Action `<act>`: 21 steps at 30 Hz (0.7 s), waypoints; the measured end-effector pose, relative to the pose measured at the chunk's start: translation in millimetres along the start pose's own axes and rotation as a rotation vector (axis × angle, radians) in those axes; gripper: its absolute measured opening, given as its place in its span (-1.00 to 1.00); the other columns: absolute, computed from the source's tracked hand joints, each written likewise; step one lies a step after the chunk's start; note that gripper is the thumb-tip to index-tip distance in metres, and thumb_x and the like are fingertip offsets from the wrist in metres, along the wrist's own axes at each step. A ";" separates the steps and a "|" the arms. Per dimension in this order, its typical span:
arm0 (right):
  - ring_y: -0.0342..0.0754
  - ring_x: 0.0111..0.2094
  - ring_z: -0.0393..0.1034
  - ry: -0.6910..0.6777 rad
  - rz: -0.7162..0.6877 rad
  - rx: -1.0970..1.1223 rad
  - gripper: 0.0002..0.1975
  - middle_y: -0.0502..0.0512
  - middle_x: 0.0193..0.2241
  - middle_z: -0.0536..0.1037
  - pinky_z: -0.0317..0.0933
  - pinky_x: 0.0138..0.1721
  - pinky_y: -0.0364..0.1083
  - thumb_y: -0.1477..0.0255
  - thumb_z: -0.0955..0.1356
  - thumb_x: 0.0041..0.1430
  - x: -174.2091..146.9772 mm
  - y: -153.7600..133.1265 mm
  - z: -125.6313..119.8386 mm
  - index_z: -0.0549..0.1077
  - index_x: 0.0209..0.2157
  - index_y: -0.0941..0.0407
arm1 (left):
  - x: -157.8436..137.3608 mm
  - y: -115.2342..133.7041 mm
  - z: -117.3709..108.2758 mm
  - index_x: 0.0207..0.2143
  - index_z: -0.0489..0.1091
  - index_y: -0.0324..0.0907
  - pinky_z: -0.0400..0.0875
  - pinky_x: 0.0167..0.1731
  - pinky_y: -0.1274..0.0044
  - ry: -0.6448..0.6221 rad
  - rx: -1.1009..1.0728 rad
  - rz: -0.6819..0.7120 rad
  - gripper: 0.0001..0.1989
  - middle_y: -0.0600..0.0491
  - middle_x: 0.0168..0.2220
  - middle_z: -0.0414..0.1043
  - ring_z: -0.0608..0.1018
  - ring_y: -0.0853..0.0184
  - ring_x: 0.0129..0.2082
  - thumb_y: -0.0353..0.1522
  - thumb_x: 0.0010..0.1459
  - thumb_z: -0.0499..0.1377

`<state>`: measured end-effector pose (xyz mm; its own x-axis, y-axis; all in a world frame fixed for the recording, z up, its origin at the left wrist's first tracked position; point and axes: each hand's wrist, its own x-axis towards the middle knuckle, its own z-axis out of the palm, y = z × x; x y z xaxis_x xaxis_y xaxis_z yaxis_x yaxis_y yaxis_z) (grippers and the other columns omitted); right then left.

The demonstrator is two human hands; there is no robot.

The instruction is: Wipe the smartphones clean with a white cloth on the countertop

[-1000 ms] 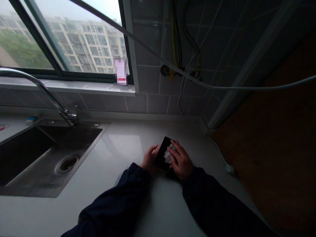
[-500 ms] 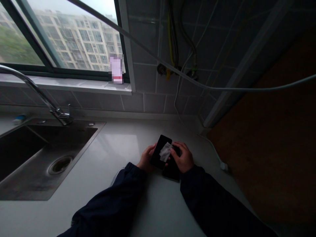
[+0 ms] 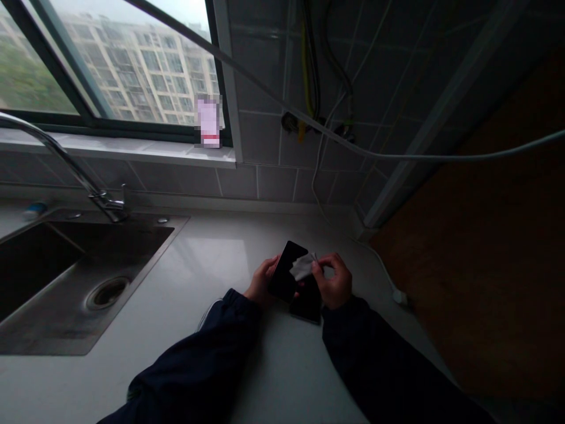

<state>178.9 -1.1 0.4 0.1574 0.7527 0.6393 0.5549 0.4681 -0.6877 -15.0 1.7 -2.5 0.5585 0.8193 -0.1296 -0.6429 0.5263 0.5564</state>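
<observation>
My left hand [image 3: 262, 280] is closed around the left edge of a black smartphone [image 3: 283, 280], which it holds tilted above the counter. Between the thumb and fingers of my right hand [image 3: 334, 280] is pinched a small crumpled whitish wipe [image 3: 302, 267]. The wipe hangs over the phone's upper right part; I cannot tell whether it touches the screen. Beneath the held phone and close to my right wrist lies a second dark, flat device [image 3: 306, 303], partly covered by the phone.
A steel sink [image 3: 132, 294] with a chrome faucet [image 3: 83, 171] is set into the white counter [image 3: 216, 247] at left. A white cable [image 3: 419, 158] crosses the view above my hands. On the right, a white plug [image 3: 399, 297] lies near a brown wooden panel [image 3: 485, 265].
My right hand has lifted slightly and shifted right, drawing the wipe up from where it lay flatter on the phone. My left hand and the phone have stayed in place.
</observation>
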 end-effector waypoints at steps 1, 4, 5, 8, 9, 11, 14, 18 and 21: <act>0.01 -0.35 0.43 0.020 0.027 0.005 -0.81 0.02 -0.45 0.48 0.32 -0.24 -0.01 0.26 0.39 0.20 0.0 -0.4 -0.9 0.41 -0.43 0.05 | 0.4 -0.3 -1.2 0.10 0.39 -0.16 0.57 -0.42 0.29 -0.015 -0.001 0.000 -0.58 -0.14 -0.15 0.56 0.66 0.03 -0.30 -0.16 0.27 0.11; -0.02 -0.41 0.41 0.097 0.111 0.051 -0.79 -0.01 -0.47 0.47 0.31 -0.30 -0.05 0.22 0.38 0.23 1.6 -1.0 -3.9 0.39 -0.38 0.05 | 0.9 -0.7 -3.2 0.09 0.39 -0.19 0.57 -0.38 0.27 -0.052 -0.007 -0.007 -0.57 -0.17 -0.15 0.56 0.67 0.02 -0.28 -0.15 0.30 0.07; -0.03 -0.41 0.41 0.126 0.126 0.067 -0.79 -0.01 -0.47 0.47 0.31 -0.31 -0.05 0.21 0.38 0.24 2.8 -1.5 -5.2 0.39 -0.36 0.05 | 0.8 -0.6 -3.2 0.09 0.39 -0.20 0.57 -0.37 0.28 -0.063 -0.008 -0.014 -0.56 -0.19 -0.13 0.56 0.67 0.02 -0.28 -0.14 0.30 0.06; -0.03 -0.40 0.41 0.198 0.120 0.081 -0.82 0.01 -0.42 0.47 0.32 -0.32 -0.05 0.24 0.36 0.29 6.0 -3.9 -7.9 0.38 -0.31 0.04 | -0.3 0.3 -1.7 0.16 0.35 -0.21 0.56 -0.36 0.29 -0.096 -0.011 -0.043 -0.51 -0.26 -0.02 0.54 0.66 0.02 -0.25 -0.13 0.31 0.04; -0.02 -0.36 0.43 0.193 0.083 0.071 -0.85 0.03 -0.39 0.48 0.34 -0.29 -0.04 0.26 0.35 0.30 6.3 -4.9 -7.9 0.38 -0.29 0.03 | -0.8 0.4 -1.1 0.18 0.33 -0.22 0.56 -0.35 0.28 -0.107 -0.011 -0.054 -0.49 -0.28 -0.01 0.53 0.66 0.02 -0.25 -0.12 0.31 0.04; 0.02 -0.25 0.47 0.092 -0.050 0.040 -0.90 0.09 -0.29 0.53 0.38 -0.18 0.00 0.32 0.34 0.31 4.4 -6.6 -5.8 0.40 -0.28 0.03 | -1.5 0.3 0.3 0.22 0.30 -0.20 0.55 -0.34 0.26 -0.109 -0.011 -0.073 -0.47 -0.27 -0.02 0.54 0.66 0.00 -0.24 -0.12 0.31 0.04; 0.08 -0.08 0.51 -0.204 -0.277 0.011 -0.93 0.16 -0.13 0.60 0.39 -0.02 0.08 0.36 0.35 0.30 -2.6 -7.0 0.9 0.48 -0.25 0.03 | -1.7 -0.8 3.0 0.26 0.28 -0.16 0.55 -0.25 0.24 -0.049 -0.030 -0.049 -0.47 -0.19 -0.06 0.55 0.65 0.02 -0.21 -0.13 0.32 0.03; 0.10 0.00 0.50 -0.325 -0.372 -0.034 -0.82 0.18 -0.02 0.60 0.38 0.06 0.13 0.38 0.34 0.31 -8.9 -3.8 6.2 0.54 -0.09 0.04 | -1.4 -1.4 6.2 0.26 0.30 -0.17 0.50 -0.09 0.25 0.026 -0.068 0.010 -0.46 -0.15 -0.08 0.56 0.62 0.05 -0.15 -0.15 0.32 0.04; 0.11 0.06 0.48 -0.295 -0.383 -0.064 -0.76 0.20 0.01 0.60 0.38 0.10 0.15 0.41 0.31 0.33 -8.2 -0.2 6.3 0.55 -0.04 0.05 | -1.5 -1.0 5.8 0.28 0.28 -0.16 0.49 -0.09 0.24 0.018 -0.081 -0.023 -0.45 -0.15 -0.07 0.55 0.62 0.05 -0.14 -0.15 0.32 0.05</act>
<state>172.3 -4.4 -6.8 -0.3011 0.6357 0.7108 0.5782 0.7144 -0.3940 -12.2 -1.4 1.9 0.5643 0.8105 -0.1570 -0.6708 0.5610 0.4851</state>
